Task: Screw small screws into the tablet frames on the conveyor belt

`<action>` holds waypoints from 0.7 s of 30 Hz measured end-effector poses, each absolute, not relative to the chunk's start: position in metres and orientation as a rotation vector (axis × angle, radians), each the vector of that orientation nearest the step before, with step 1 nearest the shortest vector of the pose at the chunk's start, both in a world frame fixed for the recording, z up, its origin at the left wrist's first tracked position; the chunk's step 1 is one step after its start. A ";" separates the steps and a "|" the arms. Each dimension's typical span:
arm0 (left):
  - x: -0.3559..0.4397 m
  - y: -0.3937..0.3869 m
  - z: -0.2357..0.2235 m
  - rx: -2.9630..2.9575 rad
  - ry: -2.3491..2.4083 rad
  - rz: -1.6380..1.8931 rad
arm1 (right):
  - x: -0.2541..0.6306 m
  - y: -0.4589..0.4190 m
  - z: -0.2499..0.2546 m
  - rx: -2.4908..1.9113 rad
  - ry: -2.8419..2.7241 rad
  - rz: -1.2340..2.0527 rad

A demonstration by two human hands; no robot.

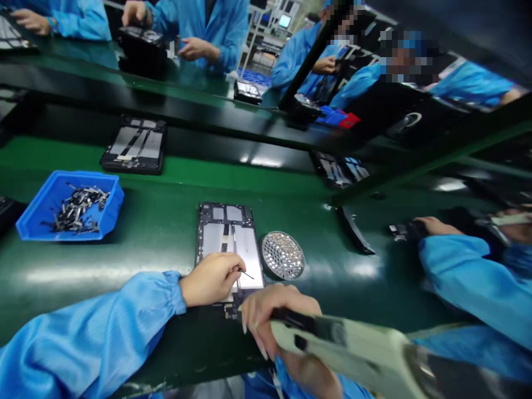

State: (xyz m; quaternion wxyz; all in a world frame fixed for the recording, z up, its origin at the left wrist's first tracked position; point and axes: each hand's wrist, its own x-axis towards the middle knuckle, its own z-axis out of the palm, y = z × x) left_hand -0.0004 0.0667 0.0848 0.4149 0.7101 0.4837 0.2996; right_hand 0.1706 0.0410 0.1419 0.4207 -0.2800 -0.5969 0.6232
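An opened tablet frame (226,233) lies flat on the green bench in front of me, its grey inner panels showing. My left hand (211,278) rests on its near end, fingers pinched on a thin dark tool whose tip (248,274) points to the right. My right hand (274,318) is wrapped round the handle of a pale green electric screwdriver (357,354) held low, close to the camera, just off the tablet's near right corner. A round perforated metal dish (282,255) with small screws sits right beside the tablet.
A blue bin (33,213) with several small metal parts stands at the left. Another tablet frame (135,145) lies farther back on the belt. A co-worker's blue sleeve (465,277) reaches in at the right. More people in blue coats work across the bench.
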 end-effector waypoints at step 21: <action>-0.077 0.165 0.106 1.211 1.714 1.282 | 0.196 0.158 0.120 -0.973 -0.882 1.205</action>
